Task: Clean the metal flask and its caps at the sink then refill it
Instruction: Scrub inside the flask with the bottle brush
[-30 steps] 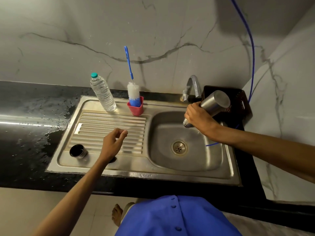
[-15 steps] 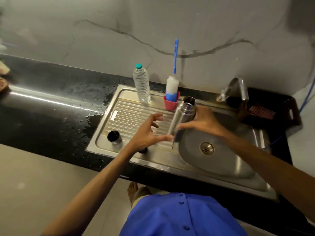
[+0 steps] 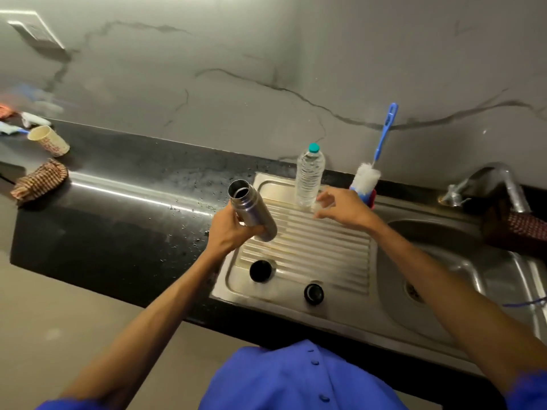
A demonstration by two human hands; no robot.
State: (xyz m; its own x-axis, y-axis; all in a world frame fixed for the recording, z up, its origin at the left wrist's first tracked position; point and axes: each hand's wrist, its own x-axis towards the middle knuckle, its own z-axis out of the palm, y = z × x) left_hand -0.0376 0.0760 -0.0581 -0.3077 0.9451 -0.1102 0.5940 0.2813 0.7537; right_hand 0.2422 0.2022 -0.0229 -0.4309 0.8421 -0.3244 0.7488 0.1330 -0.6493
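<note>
over the ribbed drainboard [image 3: 310, 241], the open metal flask [image 3: 251, 211] is gripped, tilted, by the left hand [image 3: 233, 232]. just right of it, the right hand [image 3: 343, 207] is held loosely spread, holding nothing, near a plastic water bottle [image 3: 309, 176]. two dark caps [image 3: 260, 270] [image 3: 313, 293] are seen nearer on the drainboard.

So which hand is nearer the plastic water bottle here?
Right. The right hand reaches in just beside the plastic water bottle at its base, while the left hand is further left, holding the metal flask.
</note>
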